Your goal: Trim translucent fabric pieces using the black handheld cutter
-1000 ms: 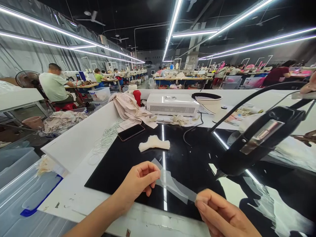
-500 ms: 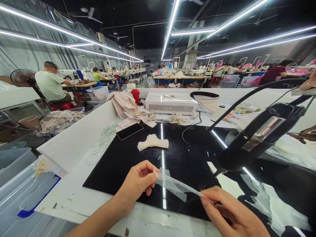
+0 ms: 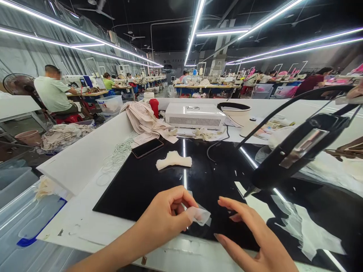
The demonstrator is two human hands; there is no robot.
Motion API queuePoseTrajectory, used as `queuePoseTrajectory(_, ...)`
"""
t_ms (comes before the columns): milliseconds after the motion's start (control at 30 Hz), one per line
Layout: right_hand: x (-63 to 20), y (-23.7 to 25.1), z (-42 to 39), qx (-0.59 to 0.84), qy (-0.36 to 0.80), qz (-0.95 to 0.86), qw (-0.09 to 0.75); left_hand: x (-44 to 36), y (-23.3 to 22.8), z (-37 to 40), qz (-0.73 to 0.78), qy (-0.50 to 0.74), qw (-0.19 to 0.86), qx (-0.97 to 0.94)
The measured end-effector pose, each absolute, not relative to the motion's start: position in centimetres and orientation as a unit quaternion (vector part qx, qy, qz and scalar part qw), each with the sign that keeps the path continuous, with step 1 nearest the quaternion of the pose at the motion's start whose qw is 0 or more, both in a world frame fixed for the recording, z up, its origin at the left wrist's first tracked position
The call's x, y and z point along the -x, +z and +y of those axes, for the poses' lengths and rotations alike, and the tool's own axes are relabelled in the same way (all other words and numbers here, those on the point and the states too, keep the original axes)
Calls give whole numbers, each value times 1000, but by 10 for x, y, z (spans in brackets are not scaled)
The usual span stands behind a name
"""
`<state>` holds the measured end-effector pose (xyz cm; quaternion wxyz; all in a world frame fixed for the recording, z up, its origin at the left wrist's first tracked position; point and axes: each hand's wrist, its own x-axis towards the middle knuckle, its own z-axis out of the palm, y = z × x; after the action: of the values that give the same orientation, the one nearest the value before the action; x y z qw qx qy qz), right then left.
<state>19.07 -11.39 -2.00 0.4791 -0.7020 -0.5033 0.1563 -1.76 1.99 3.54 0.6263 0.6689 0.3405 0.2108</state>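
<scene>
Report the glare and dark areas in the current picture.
Head view: tube lights glare overhead, mirrored as bright streaks on the glossy black board; head view: the ceiling is mostly dark; head view: highlights whiten the translucent sheet at the left hand.

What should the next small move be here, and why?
Probably the right hand should pinch the loose end of the translucent film and draw it straight. The left hand pinches the film, whose other end looks curled and free, while the right thumb and fingers stand apart, holding nothing, just beside it.
</scene>
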Motion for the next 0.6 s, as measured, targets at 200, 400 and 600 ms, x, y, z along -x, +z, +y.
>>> queuePoseTrajectory(200, -180, -2, -97, 635, 180, -566, 494, 11, 46, 16, 322, 167, 552, -750)
queuePoseTrajectory(400, -176, 18, -93, 688, 316, -437, 485, 4, 43, 18, 300, 213, 617, -696)
queuePoseTrajectory(600, -165, 17, -95, 630, 413, -335, 565, -3, 25, 16, 274, 185, 735, -592)
